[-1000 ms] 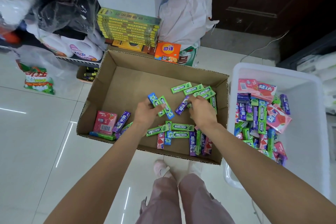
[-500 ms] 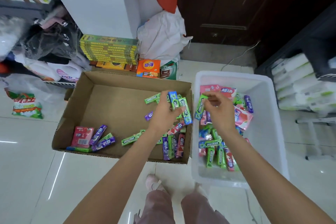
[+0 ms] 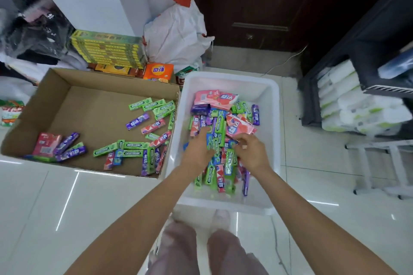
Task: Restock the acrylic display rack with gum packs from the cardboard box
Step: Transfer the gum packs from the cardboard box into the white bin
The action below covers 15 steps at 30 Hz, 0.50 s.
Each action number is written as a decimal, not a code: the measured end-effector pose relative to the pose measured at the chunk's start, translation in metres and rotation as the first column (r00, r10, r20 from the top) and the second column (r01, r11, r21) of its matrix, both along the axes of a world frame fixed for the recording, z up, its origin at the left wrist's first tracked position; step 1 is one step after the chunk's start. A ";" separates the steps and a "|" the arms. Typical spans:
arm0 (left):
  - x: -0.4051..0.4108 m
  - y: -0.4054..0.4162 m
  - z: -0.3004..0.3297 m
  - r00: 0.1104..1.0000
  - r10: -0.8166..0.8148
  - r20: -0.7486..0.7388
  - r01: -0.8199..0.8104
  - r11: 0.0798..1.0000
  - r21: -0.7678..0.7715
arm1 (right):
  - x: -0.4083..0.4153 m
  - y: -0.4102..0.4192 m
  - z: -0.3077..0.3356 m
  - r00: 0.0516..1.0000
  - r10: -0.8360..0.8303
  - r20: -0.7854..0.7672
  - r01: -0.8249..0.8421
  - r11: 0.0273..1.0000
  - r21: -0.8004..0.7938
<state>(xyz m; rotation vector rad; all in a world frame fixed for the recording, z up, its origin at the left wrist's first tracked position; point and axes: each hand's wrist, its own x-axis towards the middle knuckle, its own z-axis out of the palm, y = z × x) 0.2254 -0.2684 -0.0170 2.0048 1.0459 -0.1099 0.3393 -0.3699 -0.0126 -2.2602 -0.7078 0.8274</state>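
the gum packs (image 3: pixel 220 140) lie in two heaps: a thick, jumbled pile of green, pink, purple and blue sticks in the white plastic tub (image 3: pixel 273 105), and a thinner scatter across the floor of the cardboard box (image 3: pixel 89 105) just left of it, the two containers' walls side by side. both hands are down in the tub on top of the pile. the left hand (image 3: pixel 197 150) lies palm down with its fingers stretched forward and close together, resting on the green and blue packs; whether it grips any of them cannot be told. the right hand (image 3: pixel 251 152) is beside it, fingers curled inward with thumb and fingertips drawn together near a small pack, though the blur hides whether anything is pinched. in the box, a pink carton (image 3: pixel 47 144) sits in the near left corner beside purple sticks. behind the box stands a stack of yellow-green cartons (image 3: pixel 107 50) and an orange packet (image 3: pixel 158 72), with a white sack (image 3: pixel 176 35) against the wall. white wrapped bundles (image 3: pixel 348 105) fill a dark shelf at the right.
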 end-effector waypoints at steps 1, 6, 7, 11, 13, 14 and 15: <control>-0.004 0.001 0.002 1.000 0.020 0.020 -0.020 1.000 -0.001 | -0.001 0.002 0.003 1.000 0.026 0.009 -0.026 1.000 0.014; -0.034 0.021 0.023 0.982 0.088 0.165 -0.106 0.989 0.105 | -0.020 0.029 0.020 0.992 0.126 -0.008 -0.125 0.987 0.100; -0.044 0.029 0.027 0.975 0.116 0.188 -0.138 0.984 0.108 | -0.027 0.038 0.024 0.988 0.155 -0.007 -0.153 0.982 0.107; -0.099 0.061 0.041 0.939 0.281 0.200 -0.312 0.939 0.145 | -0.068 0.080 0.039 0.965 0.262 -0.025 -0.253 0.951 0.176; -0.133 0.081 0.039 0.930 0.337 0.146 -0.359 0.916 0.178 | -0.093 0.105 0.044 0.944 0.331 -0.009 -0.324 0.927 0.188; -0.150 0.091 0.038 0.929 0.355 0.109 -0.370 0.910 0.190 | -0.106 0.118 0.043 0.930 0.367 0.003 -0.361 0.913 0.190; -0.166 0.102 0.034 0.929 0.364 0.070 -0.371 0.908 0.194 | -0.119 0.131 0.041 0.916 0.400 0.015 -0.396 0.900 0.183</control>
